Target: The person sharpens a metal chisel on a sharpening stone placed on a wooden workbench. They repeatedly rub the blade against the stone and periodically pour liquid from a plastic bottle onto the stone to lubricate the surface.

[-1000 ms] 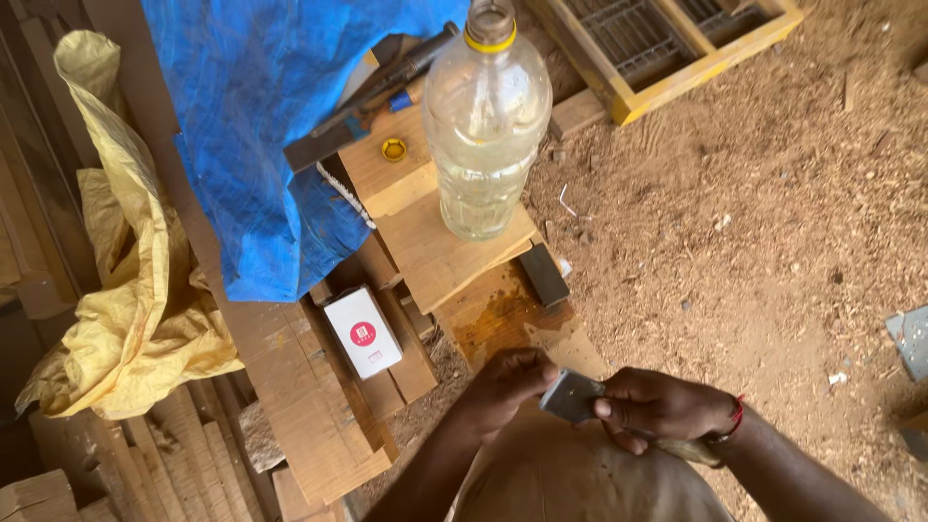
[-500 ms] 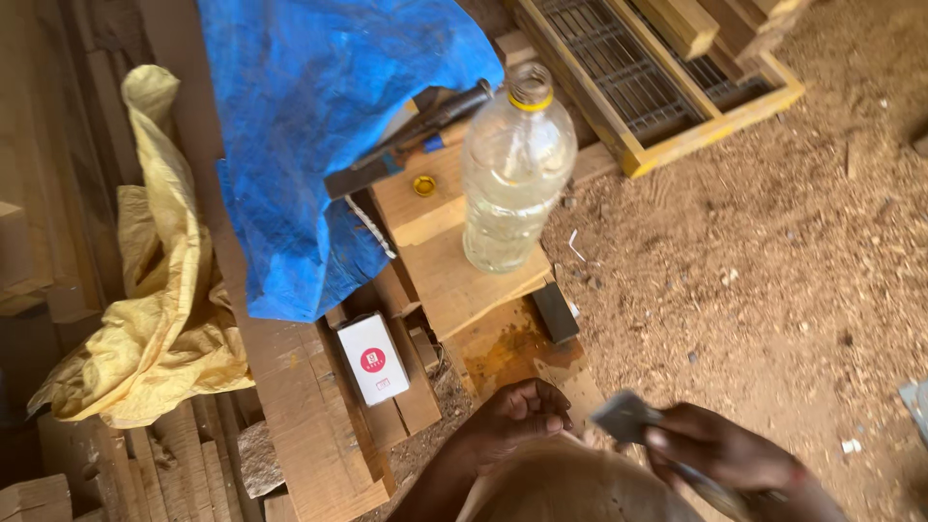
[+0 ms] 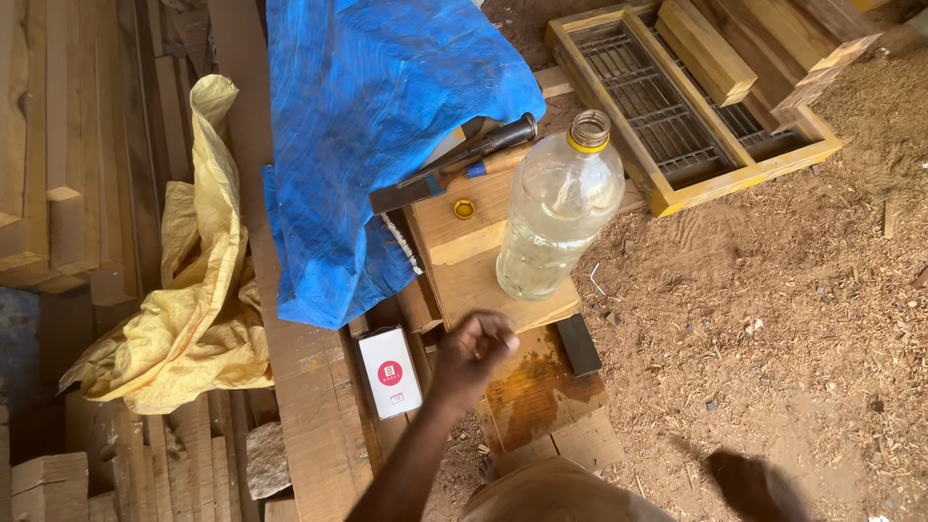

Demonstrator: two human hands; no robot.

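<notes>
My left hand (image 3: 474,350) reaches forward with its fingers curled in and nothing visible in it. It hovers over the edge of a pale wooden block (image 3: 483,280), just below a clear plastic bottle (image 3: 559,222) that stands open and part full of liquid. An oil-stained board (image 3: 536,391) and a dark sharpening stone (image 3: 577,344) lie right of the hand. A small white box (image 3: 390,372) sits to its left. My right hand (image 3: 754,485) is a dark blur at the bottom right, over the sawdust; its grip cannot be made out.
A yellow bottle cap (image 3: 465,208) and chisels (image 3: 474,155) lie on the blocks behind the bottle. A blue tarp (image 3: 377,135) and a yellow sack (image 3: 203,290) drape over stacked planks on the left. A wooden frame with mesh (image 3: 696,116) lies at the back right on sawdust ground.
My left hand has moved forward from the stained board toward the block under the bottle. My right hand, which held a flat metal blade, has swung down to the lower right and blurred.
</notes>
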